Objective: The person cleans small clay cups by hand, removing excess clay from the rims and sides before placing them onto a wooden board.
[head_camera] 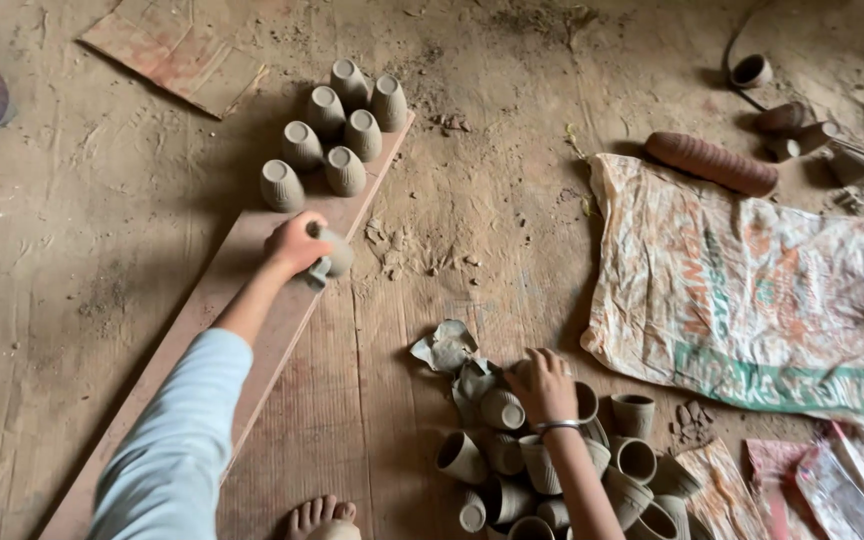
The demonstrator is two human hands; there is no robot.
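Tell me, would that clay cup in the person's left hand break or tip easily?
Probably fragile: the clay cup in the left hand looks grey, matte and unfired. It tapers, so it may tip if nudged; those on the wooden plank stand upside down on wide rims.

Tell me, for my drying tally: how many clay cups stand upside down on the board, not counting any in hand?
7, clustered at the plank's far end: back pair, middle three, front pair. None appear hidden.
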